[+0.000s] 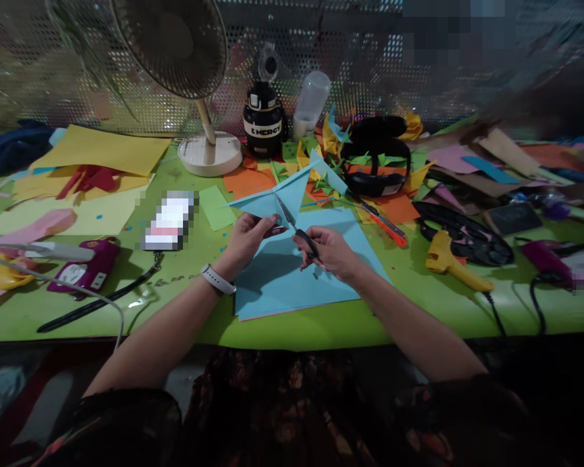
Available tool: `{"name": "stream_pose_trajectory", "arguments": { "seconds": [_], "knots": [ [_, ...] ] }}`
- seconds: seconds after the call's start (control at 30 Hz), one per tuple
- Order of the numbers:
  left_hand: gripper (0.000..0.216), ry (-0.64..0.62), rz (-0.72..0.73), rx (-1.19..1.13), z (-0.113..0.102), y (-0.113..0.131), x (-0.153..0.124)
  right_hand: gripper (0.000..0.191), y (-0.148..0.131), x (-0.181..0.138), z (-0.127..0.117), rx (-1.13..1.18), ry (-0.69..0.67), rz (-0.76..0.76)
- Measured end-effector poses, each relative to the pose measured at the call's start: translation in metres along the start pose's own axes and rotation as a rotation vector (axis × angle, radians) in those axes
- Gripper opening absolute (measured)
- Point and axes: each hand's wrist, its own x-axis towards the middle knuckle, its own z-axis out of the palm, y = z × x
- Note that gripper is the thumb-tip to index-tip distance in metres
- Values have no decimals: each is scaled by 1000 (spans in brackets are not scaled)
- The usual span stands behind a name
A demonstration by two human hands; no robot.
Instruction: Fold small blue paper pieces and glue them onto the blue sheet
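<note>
My left hand point(249, 239) pinches a folded light-blue paper piece point(278, 194) and holds it up above the green table point(321, 324). My right hand point(331, 251) grips black-handled scissors point(296, 228), whose blades reach into the folded paper's lower edge. Beneath both hands lies a stack of light-blue paper sheets point(296, 279). A white watch sits on my left wrist.
A desk fan point(180, 52) stands at the back left, beside a black bottle point(264, 120) and a clear cup point(311, 104). Folded paper cranes, headphones point(377, 162), an orange utility knife point(384, 224) and a yellow glue gun point(450, 263) lie to the right. Yellow and pink sheets cover the left.
</note>
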Motion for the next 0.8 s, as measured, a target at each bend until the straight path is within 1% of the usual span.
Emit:
{"name": "stream_pose_trajectory", "arguments": {
  "seconds": [0.27,0.43,0.5,0.57,0.63,0.67,0.7,0.73,0.77,0.8],
  "knots": [
    [28,25,-11,-15,1,0,0,55,5,4,-3,-2,10,-6],
    [26,0,-5,-17,0,0,0,56,1,1,-2,-29,10,-6],
    [26,-8,2,-17,0,0,1,55,-2,-1,-4,-53,-29,10],
    [28,10,12,-13,0,0,2,54,-7,-3,-10,-98,-103,37],
    [30,56,24,-7,-2,1,5,54,-14,-3,-23,-173,-160,47],
    [31,82,28,-3,-3,2,6,53,-18,-3,-32,-220,-162,38],
    [32,104,24,4,-4,2,7,53,-23,-3,-42,-272,-130,18],
    [32,114,6,16,-5,3,8,52,-26,-2,-52,-325,-68,-11],
    [32,111,-21,30,-6,4,9,49,-29,-1,-63,-394,30,-42],
    [31,97,-55,43,-7,6,10,46,-30,0,-74,-510,171,-69]
  ]
}}
